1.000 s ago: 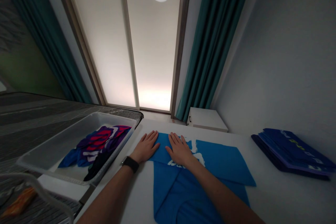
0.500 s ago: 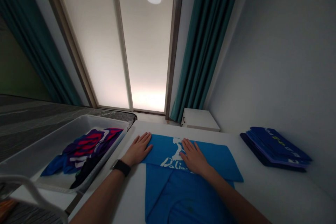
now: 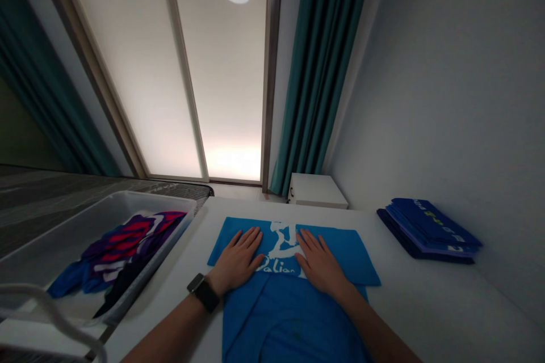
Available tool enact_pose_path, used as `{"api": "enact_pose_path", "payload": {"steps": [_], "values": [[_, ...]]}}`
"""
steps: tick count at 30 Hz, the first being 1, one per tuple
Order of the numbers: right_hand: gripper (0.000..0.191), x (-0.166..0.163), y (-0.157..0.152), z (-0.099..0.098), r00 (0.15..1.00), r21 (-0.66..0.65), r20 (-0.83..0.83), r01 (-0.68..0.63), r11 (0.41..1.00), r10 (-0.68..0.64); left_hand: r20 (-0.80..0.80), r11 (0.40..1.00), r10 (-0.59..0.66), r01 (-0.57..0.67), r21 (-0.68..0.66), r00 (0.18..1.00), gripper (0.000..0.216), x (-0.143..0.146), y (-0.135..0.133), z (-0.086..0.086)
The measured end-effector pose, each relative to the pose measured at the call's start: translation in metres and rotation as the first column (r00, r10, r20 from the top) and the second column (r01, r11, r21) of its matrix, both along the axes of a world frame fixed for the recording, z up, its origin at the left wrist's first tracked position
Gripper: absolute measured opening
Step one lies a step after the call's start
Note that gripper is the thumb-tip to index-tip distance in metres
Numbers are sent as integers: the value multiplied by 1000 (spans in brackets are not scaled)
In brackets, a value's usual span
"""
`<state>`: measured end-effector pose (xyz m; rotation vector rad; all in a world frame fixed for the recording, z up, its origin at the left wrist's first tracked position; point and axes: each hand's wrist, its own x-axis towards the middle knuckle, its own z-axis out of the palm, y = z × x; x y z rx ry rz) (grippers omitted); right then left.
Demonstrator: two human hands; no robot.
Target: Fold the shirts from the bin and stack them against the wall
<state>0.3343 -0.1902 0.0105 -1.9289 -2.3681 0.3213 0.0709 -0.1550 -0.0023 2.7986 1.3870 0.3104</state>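
Note:
A bright blue T-shirt [image 3: 346,249] with white lettering lies partly folded on the white table [image 3: 426,306]. My left hand [image 3: 237,261], with a dark watch on its wrist, lies flat on the shirt's folded band, left of the print, fingers stretched out. My right hand [image 3: 320,264] rests flat on the same band just right of the print, fingers spread. Neither hand holds anything; both press on the cloth.
A translucent plastic bin [image 3: 51,244] at the left holds crumpled purple, red and blue clothes [image 3: 123,241]. A stack of folded dark blue garments [image 3: 428,229] sits at the right by the wall. A small white cabinet [image 3: 317,190] stands beyond the table, beside teal curtains.
My left hand has slid from the table beside the shirt onto the folded band. My right hand has shifted right across the print. The camera view has swung to the right.

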Motion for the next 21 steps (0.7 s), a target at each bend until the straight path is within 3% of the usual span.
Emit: {"api": "enact_pose_path", "payload": {"steps": [11, 16, 21], "values": [[55, 12, -1, -1, 993, 105, -116, 44, 993, -32, 3, 998, -21, 21, -53, 1000, 60, 12, -6, 7], [47, 32, 4, -1, 991, 183, -123, 84, 980, -62, 21, 989, -122, 123, -86, 992, 59, 49, -8, 14], [41, 57, 10, -1, 988, 228, -124, 115, 967, -89, 32, 975, -218, 219, -42, 975, 54, 109, 2, 17]]}}
